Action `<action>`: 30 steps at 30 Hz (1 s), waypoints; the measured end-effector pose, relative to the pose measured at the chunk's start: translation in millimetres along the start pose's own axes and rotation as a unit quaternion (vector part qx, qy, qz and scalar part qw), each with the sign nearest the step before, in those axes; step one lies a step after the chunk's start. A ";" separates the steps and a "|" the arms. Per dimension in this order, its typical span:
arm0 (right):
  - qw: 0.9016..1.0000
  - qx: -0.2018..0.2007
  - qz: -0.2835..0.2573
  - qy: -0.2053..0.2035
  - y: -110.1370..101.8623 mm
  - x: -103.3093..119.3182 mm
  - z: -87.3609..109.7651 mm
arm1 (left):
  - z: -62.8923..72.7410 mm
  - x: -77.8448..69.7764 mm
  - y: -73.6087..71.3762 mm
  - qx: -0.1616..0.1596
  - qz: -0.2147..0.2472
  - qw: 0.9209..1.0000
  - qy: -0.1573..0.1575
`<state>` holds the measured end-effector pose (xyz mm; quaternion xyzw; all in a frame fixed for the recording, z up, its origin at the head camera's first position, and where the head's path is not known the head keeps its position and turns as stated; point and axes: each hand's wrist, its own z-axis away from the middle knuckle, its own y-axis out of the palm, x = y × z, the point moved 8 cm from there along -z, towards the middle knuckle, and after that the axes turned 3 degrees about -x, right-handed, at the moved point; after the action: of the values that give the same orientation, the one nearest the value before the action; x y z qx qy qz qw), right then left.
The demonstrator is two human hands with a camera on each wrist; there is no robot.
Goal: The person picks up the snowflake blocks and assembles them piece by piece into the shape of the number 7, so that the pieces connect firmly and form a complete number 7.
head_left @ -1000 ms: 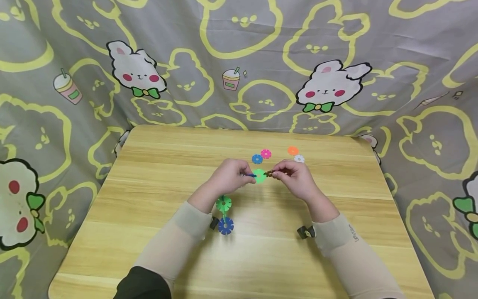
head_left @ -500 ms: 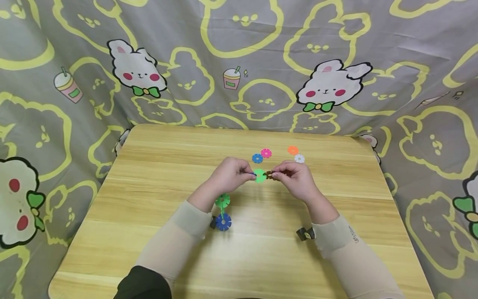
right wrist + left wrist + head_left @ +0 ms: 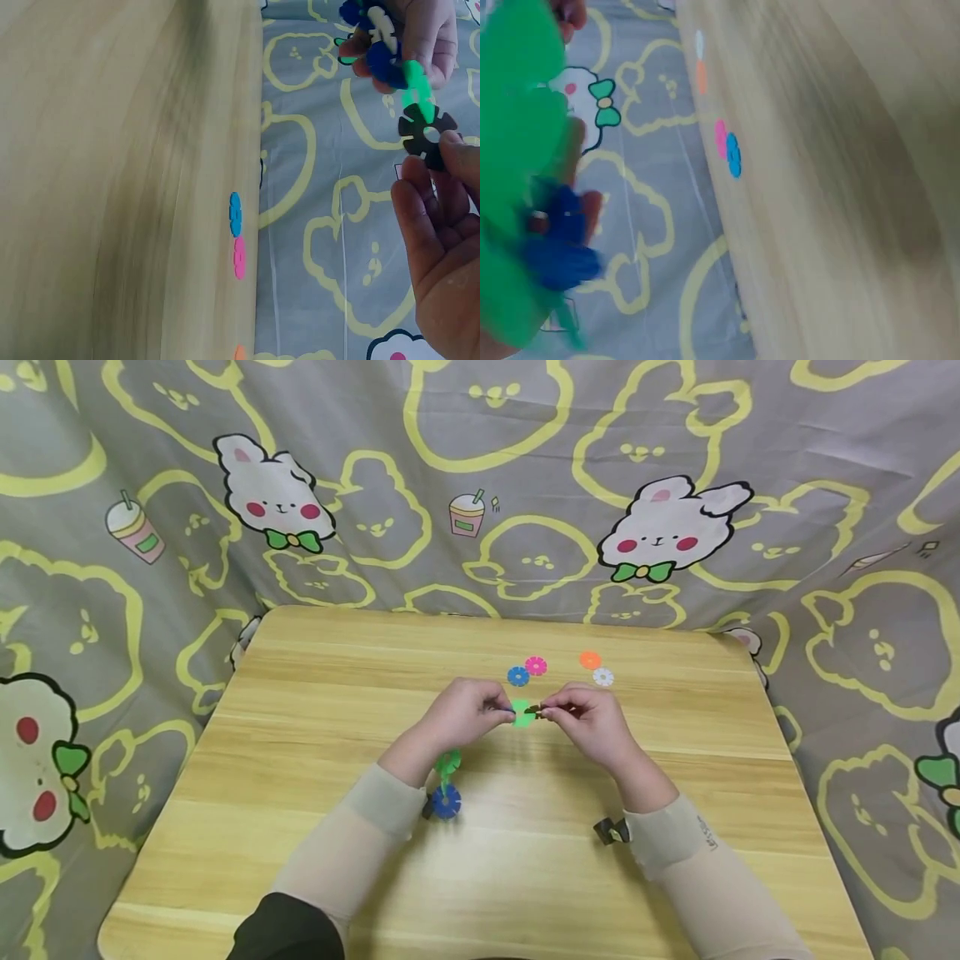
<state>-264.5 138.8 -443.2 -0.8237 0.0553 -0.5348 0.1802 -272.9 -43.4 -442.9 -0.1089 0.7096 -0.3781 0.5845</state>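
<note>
Right hand pinched a dark disc against a bright green disc between both hands, above the table; left hand gripped a dark blue disc beside it; a pink disc lay beyond.

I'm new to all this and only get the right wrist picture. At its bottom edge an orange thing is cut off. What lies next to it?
Observer: In the head view, a white disc lies right beside the orange disc.
Visitor: My picture also cuts off the left arm above the hand. Is anything near that cuff?
Observer: Yes, the head view shows a green disc and a dark blue disc beside the left cuff.
Visitor: And what does the right sleeve look like?
Observer: The right sleeve is pale, with dark lettering near the cuff.
</note>
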 end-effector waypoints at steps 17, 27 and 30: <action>0.995 -0.064 0.069 -0.034 4.3 -5.6 -2.3 | -7.1 -10.3 0.9 -0.049 -0.184 0.981 0.040; 0.999 -0.021 0.021 -0.020 28.8 -10.7 -4.8 | -4.8 0.9 5.4 -0.082 -0.173 0.979 0.075; 0.998 0.014 0.008 0.058 28.4 -29.7 -12.9 | -2.8 8.7 -0.6 -0.087 -0.174 0.978 0.073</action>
<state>-285.7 117.8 -474.2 -0.7882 0.0642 -0.5810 0.1927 -278.2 -47.9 -448.9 -0.2535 0.7505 -0.4178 0.4449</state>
